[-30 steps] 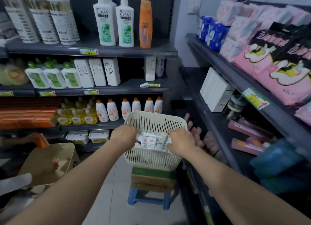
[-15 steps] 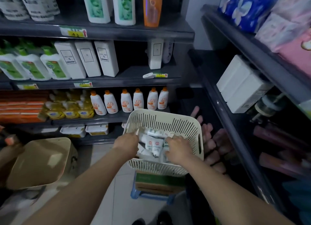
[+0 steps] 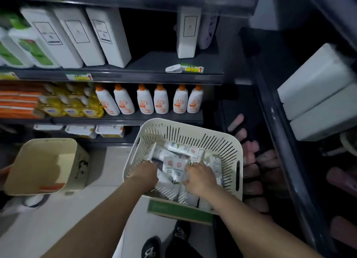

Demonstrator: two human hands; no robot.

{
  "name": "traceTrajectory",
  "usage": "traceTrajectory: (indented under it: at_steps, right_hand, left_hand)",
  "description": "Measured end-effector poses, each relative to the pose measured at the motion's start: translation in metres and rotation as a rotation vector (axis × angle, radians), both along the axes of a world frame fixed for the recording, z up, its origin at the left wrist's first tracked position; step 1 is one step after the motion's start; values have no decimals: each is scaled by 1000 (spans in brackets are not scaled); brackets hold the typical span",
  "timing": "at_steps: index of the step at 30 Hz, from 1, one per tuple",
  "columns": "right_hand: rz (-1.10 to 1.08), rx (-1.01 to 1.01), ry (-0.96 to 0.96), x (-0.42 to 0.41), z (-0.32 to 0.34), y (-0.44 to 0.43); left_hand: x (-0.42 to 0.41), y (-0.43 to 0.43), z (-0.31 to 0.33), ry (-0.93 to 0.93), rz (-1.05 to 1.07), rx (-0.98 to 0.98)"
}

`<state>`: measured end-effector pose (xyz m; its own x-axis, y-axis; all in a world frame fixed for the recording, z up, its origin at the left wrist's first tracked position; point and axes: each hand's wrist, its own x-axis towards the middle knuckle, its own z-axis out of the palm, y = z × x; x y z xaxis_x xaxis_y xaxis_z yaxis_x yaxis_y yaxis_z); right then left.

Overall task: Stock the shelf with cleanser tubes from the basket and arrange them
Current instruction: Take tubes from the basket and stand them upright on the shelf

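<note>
Hands in the basket, both of them! The left hand (image 3: 144, 173) sits low at the near-left side of the slotted cream basket (image 3: 193, 129), knuckles up, fingers tucked under and out of sight, so whether it grips anything I cannot tell. A long white tube edge stands up just beyond it, against the basket's left wall.

Over to the right hand (image 3: 200, 177): fingers curled down onto the pile, thumb pressed in from the left, clutching at the cleanser tubes (image 3: 174, 168). The tubes fill the basket floor in a loose heap, white with small red emblems. Two stand between the hands and touch both. More lie under the right wrist, and one lies crosswise at the back, well clear of either hand.

Under the basket's near edge, a cardboard box (image 3: 179, 209) with a green band. Behind it, orange-capped bottles (image 3: 160, 101) line a dark shelf (image 3: 125, 118). A beige bin (image 3: 44, 165) stands off to the left on the pale floor.
</note>
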<state>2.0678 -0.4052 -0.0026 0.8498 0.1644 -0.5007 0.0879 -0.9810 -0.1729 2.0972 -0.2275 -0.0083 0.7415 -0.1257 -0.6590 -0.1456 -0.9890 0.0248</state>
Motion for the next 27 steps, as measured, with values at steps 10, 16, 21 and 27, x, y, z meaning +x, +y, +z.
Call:
traceTrajectory:
  at_steps: [10,16,21,27]
  right_hand:
    - [-13,-17,131,11,-60,-36]
    - [-160,26,89,10,-80,-52]
    - [-484,98,-127,14,-88,-63]
    - [-942,299,154,14,-105,-69]
  left_hand:
    - [17,-6,-68,191,-74,6]
    - [26,-15,-79,246,-286,106]
    - [39,-31,-66,107,-425,288]
    - [44,-19,-72,88,-494,239]
